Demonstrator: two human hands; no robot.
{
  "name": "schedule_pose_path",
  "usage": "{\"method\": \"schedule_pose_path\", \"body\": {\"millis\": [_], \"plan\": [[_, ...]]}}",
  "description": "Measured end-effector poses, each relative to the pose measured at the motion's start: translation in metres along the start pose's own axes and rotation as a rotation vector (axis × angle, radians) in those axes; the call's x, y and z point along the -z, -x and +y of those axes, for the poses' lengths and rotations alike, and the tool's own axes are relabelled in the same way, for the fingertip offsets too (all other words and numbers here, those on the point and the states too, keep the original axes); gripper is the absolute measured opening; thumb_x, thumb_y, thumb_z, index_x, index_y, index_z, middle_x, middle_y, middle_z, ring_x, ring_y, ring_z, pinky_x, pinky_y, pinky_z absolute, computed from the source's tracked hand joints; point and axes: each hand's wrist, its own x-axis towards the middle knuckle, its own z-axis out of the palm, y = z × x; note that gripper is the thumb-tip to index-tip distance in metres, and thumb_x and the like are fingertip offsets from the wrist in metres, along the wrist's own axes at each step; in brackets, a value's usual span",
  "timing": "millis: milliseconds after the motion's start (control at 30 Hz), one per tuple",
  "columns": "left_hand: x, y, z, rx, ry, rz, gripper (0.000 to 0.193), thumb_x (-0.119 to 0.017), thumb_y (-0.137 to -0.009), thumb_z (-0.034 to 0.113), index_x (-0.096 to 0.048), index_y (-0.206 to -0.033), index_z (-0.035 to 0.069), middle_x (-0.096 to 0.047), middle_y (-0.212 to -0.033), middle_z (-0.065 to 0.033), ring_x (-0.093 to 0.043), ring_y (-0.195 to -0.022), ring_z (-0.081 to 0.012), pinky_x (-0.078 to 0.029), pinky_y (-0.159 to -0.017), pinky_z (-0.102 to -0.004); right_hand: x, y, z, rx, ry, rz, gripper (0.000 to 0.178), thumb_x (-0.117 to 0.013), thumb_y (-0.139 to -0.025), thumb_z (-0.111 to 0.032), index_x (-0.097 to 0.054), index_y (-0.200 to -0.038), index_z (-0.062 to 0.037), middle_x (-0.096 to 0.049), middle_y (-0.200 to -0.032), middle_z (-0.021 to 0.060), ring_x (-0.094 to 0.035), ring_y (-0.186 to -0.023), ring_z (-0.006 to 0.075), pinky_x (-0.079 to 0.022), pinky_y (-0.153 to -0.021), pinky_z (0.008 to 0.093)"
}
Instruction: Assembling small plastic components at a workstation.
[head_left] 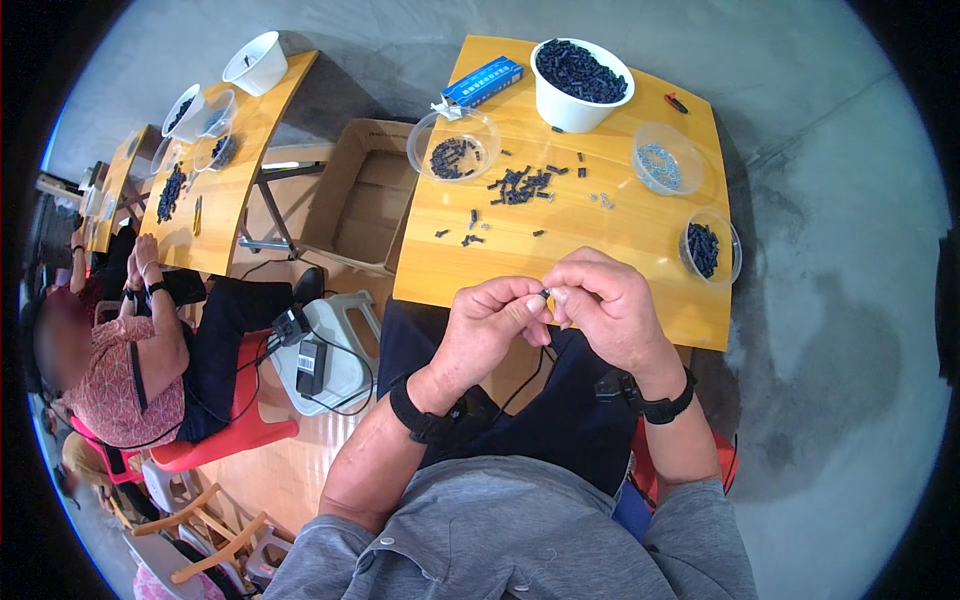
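Just past the table's near edge, my left hand [492, 318] and my right hand [607, 305] meet at the fingertips. Pinched between them is a small black plastic piece [545, 293]; its exact shape is mostly hidden by the fingers. Beyond the hands, a loose heap of black plastic pieces [520, 186] lies on the wooden table [600, 245], with a few strays closer to me. Several small silvery metal parts [602, 200] lie right of the heap.
A white tub [583, 110] full of black pieces stands at the back beside a blue box [483, 82]. Clear bowls [455, 172], [668, 186] and a clear tub [705, 272] hold parts. Red-handled pliers or cutters [677, 103] lie back right. A cardboard box [352, 235] and a seated person [130, 370] are left.
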Motion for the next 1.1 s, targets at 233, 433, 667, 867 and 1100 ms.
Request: {"method": "schedule_pose_path", "body": {"millis": [233, 433, 667, 867, 1100], "plan": [[-0.004, 0.007, 0.002, 0.042, -0.026, 0.019, 0.014, -0.053, -0.092, 0.006, -0.062, -0.100, -0.002, -0.066, -0.084, -0.0078, -0.063, -0.066, -0.0139, -0.053, -0.060, -0.0246, 0.001, 0.004, -0.004, -0.010, 0.116, -0.043, 0.014, -0.054, -0.079, 0.008, -0.062, -0.089, 0.0022, -0.056, -0.076, 0.0097, -0.058, -0.064, 0.0181, -0.047, -0.057, 0.0283], [-0.005, 0.011, 0.006, 0.062, -0.101, 0.012, 0.012, -0.059, -0.089, 0.004, -0.063, -0.099, -0.002, -0.067, -0.086, -0.0081, -0.063, -0.066, -0.0120, -0.053, -0.060, -0.0239, 0.006, 0.003, -0.011, 0.045, 0.236, -0.114, 0.013, -0.056, -0.076, 0.005, -0.062, -0.087, 0.0019, -0.057, -0.076, 0.0137, -0.057, -0.068, 0.0272, -0.046, -0.060, 0.0340], [-0.008, 0.010, 0.014, 0.113, -0.145, 0.011, 0.013, -0.061, -0.088, 0.004, -0.063, -0.098, -0.003, -0.067, -0.083, -0.0074, -0.063, -0.066, -0.0114, -0.053, -0.060, -0.0238, 0.014, -0.005, -0.022, 0.080, 0.339, -0.243, 0.009, -0.055, -0.076, 0.002, -0.061, -0.082, 0.0012, -0.057, -0.073, 0.0145, -0.056, -0.068, 0.0298, -0.045, -0.062, 0.0367], [-0.007, 0.008, 0.025, 0.140, -0.205, 0.010, 0.011, -0.062, -0.087, 0.004, -0.064, -0.094, -0.003, -0.066, -0.078, -0.0062, -0.063, -0.066, -0.0112, -0.053, -0.061, -0.0240, 0.009, -0.010, -0.032, -0.226, 0.179, -0.209, 0.004, -0.057, -0.076, 0.001, -0.060, -0.079, 0.0014, -0.058, -0.069, 0.0135, -0.057, -0.066, 0.0272, -0.045, -0.060, 0.0346], [-0.006, 0.004, 0.032, 0.165, -0.276, -0.011, 0.010, -0.063, -0.086, 0.004, -0.064, -0.092, -0.004, -0.066, -0.078, -0.0066, -0.064, -0.065, -0.0108, -0.053, -0.059, -0.0234, 0.011, -0.010, -0.027, -0.078, 0.283, -0.201, 0.003, -0.059, -0.076, 0.000, -0.060, -0.079, 0.0020, -0.058, -0.071, 0.0136, -0.058, -0.065, 0.0264, -0.045, -0.060, 0.0337]]}}
